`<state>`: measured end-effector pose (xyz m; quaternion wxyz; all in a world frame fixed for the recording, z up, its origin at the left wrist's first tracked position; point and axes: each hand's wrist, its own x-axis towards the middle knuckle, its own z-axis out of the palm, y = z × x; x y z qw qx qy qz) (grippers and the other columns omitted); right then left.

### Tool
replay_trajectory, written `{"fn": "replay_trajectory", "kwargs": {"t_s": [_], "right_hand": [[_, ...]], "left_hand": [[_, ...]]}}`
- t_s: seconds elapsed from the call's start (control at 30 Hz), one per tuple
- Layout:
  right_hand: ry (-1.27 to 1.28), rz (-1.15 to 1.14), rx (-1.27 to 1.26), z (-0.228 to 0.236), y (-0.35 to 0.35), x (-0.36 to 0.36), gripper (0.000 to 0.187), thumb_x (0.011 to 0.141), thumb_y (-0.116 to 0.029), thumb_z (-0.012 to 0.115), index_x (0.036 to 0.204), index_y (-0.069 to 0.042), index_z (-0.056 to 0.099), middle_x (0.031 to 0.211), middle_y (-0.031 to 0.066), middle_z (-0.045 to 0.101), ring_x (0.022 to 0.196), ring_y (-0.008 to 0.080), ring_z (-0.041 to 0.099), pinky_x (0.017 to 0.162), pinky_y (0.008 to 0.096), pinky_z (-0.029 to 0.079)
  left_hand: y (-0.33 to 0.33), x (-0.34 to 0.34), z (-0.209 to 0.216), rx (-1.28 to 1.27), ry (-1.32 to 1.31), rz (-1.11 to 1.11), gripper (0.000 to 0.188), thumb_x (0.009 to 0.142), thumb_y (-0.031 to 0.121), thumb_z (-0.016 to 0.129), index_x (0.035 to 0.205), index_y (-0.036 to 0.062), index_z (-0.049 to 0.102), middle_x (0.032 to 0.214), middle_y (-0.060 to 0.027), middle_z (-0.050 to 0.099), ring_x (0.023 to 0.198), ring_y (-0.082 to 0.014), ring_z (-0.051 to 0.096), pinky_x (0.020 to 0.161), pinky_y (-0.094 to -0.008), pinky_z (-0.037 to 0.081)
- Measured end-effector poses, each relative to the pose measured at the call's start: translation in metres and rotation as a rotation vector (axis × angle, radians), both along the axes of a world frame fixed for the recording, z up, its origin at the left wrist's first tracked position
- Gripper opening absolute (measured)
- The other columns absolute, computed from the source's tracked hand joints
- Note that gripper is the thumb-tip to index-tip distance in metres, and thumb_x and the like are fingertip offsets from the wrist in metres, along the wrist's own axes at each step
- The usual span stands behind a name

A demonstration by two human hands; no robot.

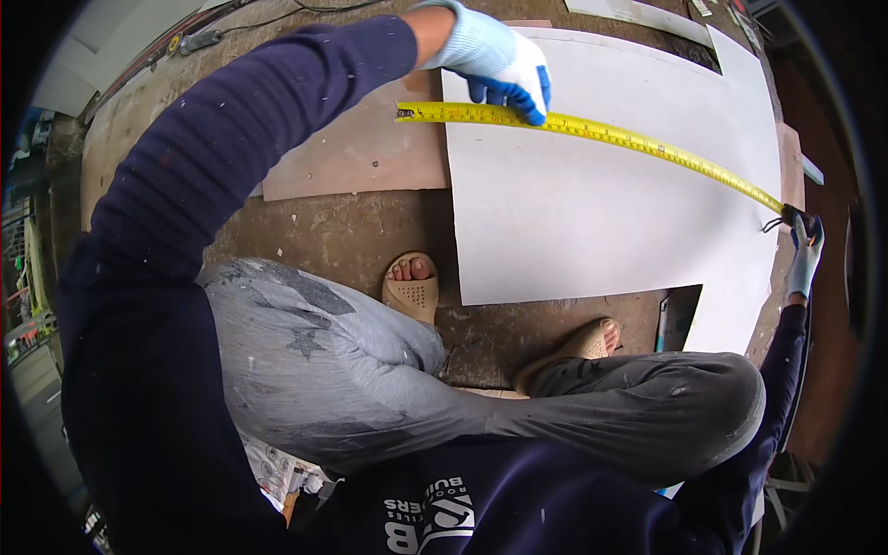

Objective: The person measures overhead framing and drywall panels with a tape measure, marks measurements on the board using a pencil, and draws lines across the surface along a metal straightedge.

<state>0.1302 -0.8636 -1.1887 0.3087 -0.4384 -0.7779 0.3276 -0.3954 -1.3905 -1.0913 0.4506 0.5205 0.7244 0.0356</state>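
Note:
A yellow tape measure (638, 139) is stretched over a large white sheet (592, 217), its blade bowing slightly down to the right. My left hand (504, 69), in a white and blue glove, pinches the blade a short way in from its hooked end. That end sticks out past the sheet's left edge, over a brownish board (370, 157). At the sheet's far right my right hand (807, 250), gloved too, grips the dark tape case, which has a black cord loop. Its fingers are small and partly hidden in this view.
My sandalled feet stand on the stained brown floor (324, 227) below the sheet. A power tool like an angle grinder (199, 42) lies at the upper left with its cable. White offcuts (638, 14) lie along the top. A slim blue tool (661, 324) rests beside the sheet's notch.

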Motion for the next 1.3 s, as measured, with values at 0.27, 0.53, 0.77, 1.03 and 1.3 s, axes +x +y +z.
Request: {"fn": "replay_trajectory", "kwargs": {"t_s": [0.27, 0.53, 0.77, 1.03, 1.3], "right_hand": [[-0.099, 0.204, 0.083, 0.064, 0.037, -0.127, 0.045, 0.101, -0.023, 0.078, 0.137, -0.003, 0.061, 0.123, 0.0017, 0.069, 0.111, 0.0083, 0.065, 0.093, 0.0241, 0.052], [-0.027, 0.261, 0.095, 0.047, 0.044, -0.190, 0.026, 0.098, -0.020, 0.081, 0.119, -0.008, 0.071, 0.107, -0.0027, 0.069, 0.093, 0.0033, 0.061, 0.082, 0.0202, 0.048], [-0.050, 0.125, 0.028, -0.012, 0.033, -0.158, 0.059, 0.095, -0.023, 0.085, 0.142, -0.002, 0.056, 0.124, 0.0030, 0.066, 0.105, 0.0094, 0.065, 0.088, 0.0234, 0.053], [-0.101, 0.139, -0.098, -0.014, 0.027, -0.126, 0.046, 0.097, -0.016, 0.080, 0.137, -0.005, 0.061, 0.119, 0.0025, 0.073, 0.102, 0.0099, 0.068, 0.087, 0.0237, 0.053], [-0.150, 0.142, -0.086, -0.014, 0.045, -0.119, 0.068, 0.095, -0.023, 0.085, 0.152, -0.005, 0.053, 0.131, 0.0042, 0.064, 0.111, 0.0112, 0.065, 0.090, 0.0250, 0.055]], "left_hand": [[-0.094, -0.087, -0.039, 0.203, -0.181, 0.310, 0.045, 0.103, 0.047, 0.067, 0.111, 0.0033, 0.075, 0.088, -0.0076, 0.071, 0.079, -0.0142, 0.065, 0.078, -0.0324, 0.055], [-0.120, -0.128, -0.057, 0.177, -0.096, 0.390, 0.039, 0.107, 0.039, 0.063, 0.119, 0.0042, 0.073, 0.092, -0.0050, 0.070, 0.081, -0.0127, 0.065, 0.074, -0.0290, 0.057], [-0.133, -0.115, -0.075, 0.049, -0.001, 0.309, 0.034, 0.103, 0.030, 0.059, 0.124, 0.0059, 0.072, 0.100, -0.0060, 0.074, 0.088, -0.0123, 0.068, 0.076, -0.0290, 0.057], [-0.117, -0.091, -0.074, -0.011, 0.021, 0.265, 0.031, 0.090, 0.023, 0.063, 0.112, 0.0052, 0.074, 0.085, -0.0024, 0.068, 0.071, -0.0110, 0.057, 0.061, -0.0283, 0.048], [-0.118, -0.083, -0.081, -0.019, -0.029, 0.277, 0.032, 0.089, 0.023, 0.066, 0.114, 0.0058, 0.076, 0.090, -0.0040, 0.071, 0.077, -0.0125, 0.062, 0.064, -0.0310, 0.051]]}}
